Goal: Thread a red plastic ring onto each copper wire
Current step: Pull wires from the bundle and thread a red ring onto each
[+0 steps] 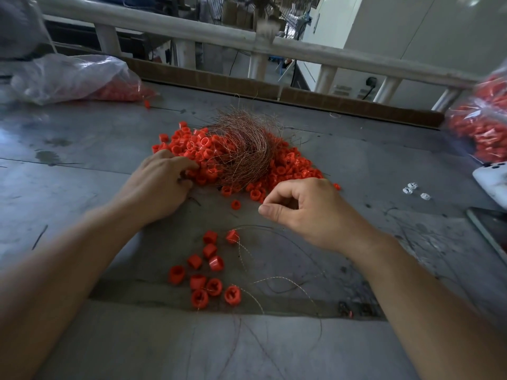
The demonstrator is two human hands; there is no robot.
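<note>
A heap of red plastic rings (285, 165) lies in the middle of the grey table, with a bundle of thin copper wires (241, 149) curled on top of it. My left hand (159, 185) rests at the heap's left edge, its fingertips curled in among the rings; whether it holds one is hidden. My right hand (304, 209) hovers in front of the heap with thumb and forefinger pinched together, apparently on a thin wire end. Nearer to me lie several red rings with wires through them (208, 272), their wires trailing right.
A clear bag of red rings (74, 78) lies at the back left and another bag of rings (482, 124) at the right edge. A white device (493, 182) and small white bits (411, 187) sit at the right. A cardboard strip (247, 86) and railing (192, 26) bound the far side.
</note>
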